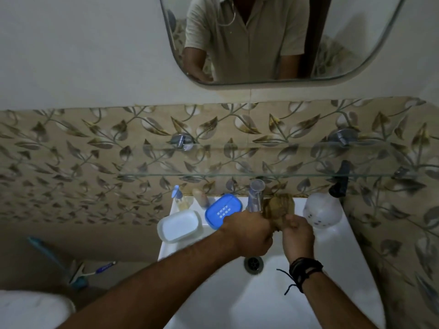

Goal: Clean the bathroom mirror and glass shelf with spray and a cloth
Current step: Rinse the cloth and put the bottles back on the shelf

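A brownish cloth (pixel 279 206) is bunched over the white sink (pixel 249 302), held between both hands. My left hand (pixel 251 233) grips its lower left part and my right hand (pixel 298 236) grips its lower right part, a black band on that wrist. The glass shelf (pixel 237 160) runs across the leaf-patterned tiles above the sink and has nothing on its middle. A rounded mirror (pixel 332 51) hangs on the wall above and shows a person's torso. A translucent spray bottle (pixel 323 210) with a black trigger stands on the sink's right rim.
On the sink's back rim stand a white soap box (pixel 179 225), a blue soap dish (pixel 222 210), a small pump bottle (pixel 179 198) and a clear tumbler (pixel 255 193). The drain (pixel 253 264) lies below my hands. A brush (pixel 104 268) lies on the floor at left.
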`<state>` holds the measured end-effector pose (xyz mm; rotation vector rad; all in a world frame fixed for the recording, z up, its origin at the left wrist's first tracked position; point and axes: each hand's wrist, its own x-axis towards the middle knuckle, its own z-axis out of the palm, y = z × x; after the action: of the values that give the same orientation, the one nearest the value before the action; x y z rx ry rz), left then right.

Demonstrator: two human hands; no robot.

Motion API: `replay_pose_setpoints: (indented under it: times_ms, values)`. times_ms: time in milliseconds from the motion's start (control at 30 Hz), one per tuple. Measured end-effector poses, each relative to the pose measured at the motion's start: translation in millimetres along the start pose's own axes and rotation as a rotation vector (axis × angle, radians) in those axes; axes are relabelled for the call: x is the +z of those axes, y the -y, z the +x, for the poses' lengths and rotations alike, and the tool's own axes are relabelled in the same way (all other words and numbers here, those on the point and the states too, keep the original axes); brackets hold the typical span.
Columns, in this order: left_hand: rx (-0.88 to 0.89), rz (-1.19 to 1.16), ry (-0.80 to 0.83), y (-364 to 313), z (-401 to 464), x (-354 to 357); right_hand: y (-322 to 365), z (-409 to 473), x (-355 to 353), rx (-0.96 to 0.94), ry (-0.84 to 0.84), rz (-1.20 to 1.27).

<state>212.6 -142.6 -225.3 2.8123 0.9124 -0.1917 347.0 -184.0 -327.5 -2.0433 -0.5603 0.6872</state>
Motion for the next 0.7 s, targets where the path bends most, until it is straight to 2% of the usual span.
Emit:
replay_pose_setpoints:
  times_ms: [133,233,333,433,500,633,700]
  values:
    - [-0.001,-0.018,-0.112,22.5,-15.1,2.8,-16.6,-67.7,10.3,0.075,-0.008,0.089]
    - [-0.097,-0.043,-0.176,51.2,-27.6,-5.3,-24.1,-113.3,29.6,-0.009,0.19,0.033]
    - [-0.314,-0.05,-0.064,95.5,-41.7,-8.5,2.4,-129.4,53.1,-0.141,0.351,-0.024]
    - [-0.479,-0.009,0.122,145.9,-58.1,-7.6,43.5,-115.0,80.9,-0.277,0.399,-0.055]
    - [-0.554,0.029,0.21,175.4,-65.5,-6.8,66.7,-97.1,100.6,-0.294,0.414,-0.096]
    - [-0.666,0.033,0.169,213.6,-64.7,1.0,100.5,-64.5,127.9,-0.32,0.375,-0.215]
    - [-0.674,-0.039,0.13,225.6,-57.4,10.5,110.2,-52.1,138.3,-0.319,0.367,-0.268]
